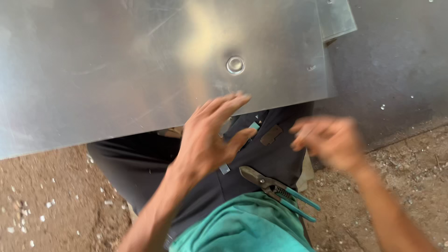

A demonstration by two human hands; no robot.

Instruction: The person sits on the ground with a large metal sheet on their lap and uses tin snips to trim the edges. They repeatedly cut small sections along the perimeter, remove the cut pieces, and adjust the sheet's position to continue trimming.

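A large shiny metal sheet (pixel 116 60) lies across my lap and fills the upper left. A small round pressed boss (pixel 235 65) sits in it near the near edge. My left hand (pixel 210 135) hovers with fingers spread just below that edge, holding nothing. My right hand (pixel 329 140) is blurred, fingers curled loosely, apart from the sheet and empty as far as I can see. A pair of tin snips (pixel 275 189) with teal handles rests on my dark trousers (pixel 140 163) between the two hands.
A second metal sheet (pixel 336 18) pokes out at the top right over a dark grey mat (pixel 396 60). Bare dirt ground (pixel 46 200) with pale chips surrounds me. My teal shirt (pixel 242 224) shows at the bottom.
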